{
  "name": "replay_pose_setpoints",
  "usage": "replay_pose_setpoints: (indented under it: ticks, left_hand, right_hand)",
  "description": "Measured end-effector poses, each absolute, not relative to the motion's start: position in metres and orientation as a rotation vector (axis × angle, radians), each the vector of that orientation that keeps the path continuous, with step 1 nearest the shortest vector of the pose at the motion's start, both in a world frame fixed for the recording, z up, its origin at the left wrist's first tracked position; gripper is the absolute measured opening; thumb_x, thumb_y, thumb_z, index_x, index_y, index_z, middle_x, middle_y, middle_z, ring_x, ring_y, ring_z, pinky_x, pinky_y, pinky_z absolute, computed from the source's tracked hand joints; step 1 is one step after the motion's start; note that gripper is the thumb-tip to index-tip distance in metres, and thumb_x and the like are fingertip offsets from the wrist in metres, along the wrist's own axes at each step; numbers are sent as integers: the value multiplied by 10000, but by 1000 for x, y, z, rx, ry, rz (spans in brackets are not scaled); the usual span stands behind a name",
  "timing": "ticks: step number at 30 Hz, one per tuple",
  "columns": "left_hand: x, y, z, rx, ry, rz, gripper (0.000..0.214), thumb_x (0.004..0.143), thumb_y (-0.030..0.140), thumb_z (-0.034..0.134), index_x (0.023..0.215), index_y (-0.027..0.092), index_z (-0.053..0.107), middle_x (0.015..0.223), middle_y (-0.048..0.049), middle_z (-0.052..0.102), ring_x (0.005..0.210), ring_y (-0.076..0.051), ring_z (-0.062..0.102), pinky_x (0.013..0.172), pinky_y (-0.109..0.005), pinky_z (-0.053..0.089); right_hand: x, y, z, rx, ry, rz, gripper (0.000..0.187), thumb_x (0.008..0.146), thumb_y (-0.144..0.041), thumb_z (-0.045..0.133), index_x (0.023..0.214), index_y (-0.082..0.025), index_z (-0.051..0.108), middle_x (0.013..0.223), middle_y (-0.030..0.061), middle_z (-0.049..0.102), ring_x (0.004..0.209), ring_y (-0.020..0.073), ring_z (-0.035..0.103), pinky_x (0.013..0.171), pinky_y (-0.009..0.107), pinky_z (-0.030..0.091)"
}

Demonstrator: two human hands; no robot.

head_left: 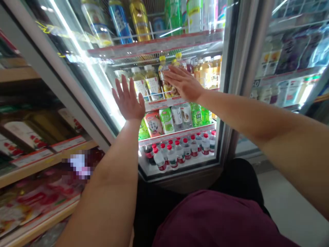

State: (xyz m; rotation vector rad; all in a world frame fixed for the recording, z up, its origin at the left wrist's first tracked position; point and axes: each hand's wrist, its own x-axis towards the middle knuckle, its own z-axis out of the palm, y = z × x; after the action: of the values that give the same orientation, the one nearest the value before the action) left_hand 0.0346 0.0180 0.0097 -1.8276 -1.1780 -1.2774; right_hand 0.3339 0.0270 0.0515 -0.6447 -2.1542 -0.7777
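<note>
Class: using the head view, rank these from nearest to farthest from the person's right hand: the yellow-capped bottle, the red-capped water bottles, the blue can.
1. yellow-capped bottle, just left of the right hand
2. blue can, top shelf, upper left
3. red-capped water bottles, bottom shelf, below

The right hand [183,83] covers several bottles [166,90] on the middle shelf; a pixelated patch [79,165] masks goods on the wooden shelf [38,164]; bottle labels stay unreadable

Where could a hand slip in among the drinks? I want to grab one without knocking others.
Little room: the shelf of yellow-capped tea bottles is packed, as are the red-capped water bottles below. The clearest gap is above the bottle caps, under the wire shelf. Both hands, left and right, are spread there.
</note>
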Motion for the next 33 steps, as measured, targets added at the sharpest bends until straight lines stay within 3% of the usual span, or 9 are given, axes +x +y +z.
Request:
replay_pose_setpoints:
  ticks: [5,8,10,14,18,23,29,33]
  left_hand:
    - [33,20,8,-1784,-1154,-1236,737,1178,496,293,1748,28,300,1855,-107,139,1717,-230,-89,1388,-512,-129]
    - [33,21,8,-1776,-1148,-1236,779,1170,551,237,1742,26,304,1856,-84,138,1715,-255,-82,1385,-522,-125]
    - [35,21,8,-1759,-1158,-1245,802,1160,571,203,1735,23,321,1853,-81,155,1715,-259,-60,1389,-515,-109]
    - [37,21,9,-1767,-1169,-1273,860,1129,632,188,1724,32,352,1848,-78,178,1712,-258,-62,1393,-506,-116]
    - [36,22,9,-1817,-1147,-1339,846,1131,642,231,1733,58,342,1852,-79,173,1705,-244,-124,1381,-504,-152]
    - [34,22,9,-1809,-1135,-1332,773,1127,576,344,1738,104,393,1839,-118,230,1719,-257,-35,1401,-484,-140]
    - [38,20,9,-1786,-1143,-1325,827,1134,601,224,1720,32,356,1846,-98,198,1714,-256,-83,1377,-513,-132]
    - [39,16,10,-1839,-1152,-1347,818,1124,611,278,1734,72,356,1854,-83,171,1715,-251,-94,1384,-496,-157]
  right_hand:
    - [333,34,56,-675,-1983,-795,586,1062,-176,547,1637,-289,566,1764,-27,458,1702,268,301,1435,548,238]
    - [336,39,51,-632,-2080,-805,614,1036,-166,565,1649,-194,544,1765,26,457,1700,284,304,1429,566,238]
    - [339,43,53,-573,-2140,-782,581,1050,-238,583,1628,-181,562,1750,34,484,1691,282,326,1424,559,239]
    - [343,47,69,-541,-1990,-758,522,1108,-434,496,1588,-258,599,1716,-16,533,1672,242,373,1424,492,250]
    - [343,44,64,-614,-1934,-785,553,1069,-304,532,1617,-245,585,1745,-3,492,1687,274,344,1428,546,271]
    - [344,38,51,-557,-2167,-766,573,1030,-248,602,1603,-240,595,1735,15,513,1680,280,356,1420,570,249]
    - [344,34,68,-683,-1956,-786,585,1050,-188,577,1615,-338,596,1747,-53,477,1691,282,334,1426,570,284]
    - [347,31,52,-674,-2053,-872,601,1043,-134,538,1640,-196,563,1754,30,477,1687,302,339,1414,586,291]
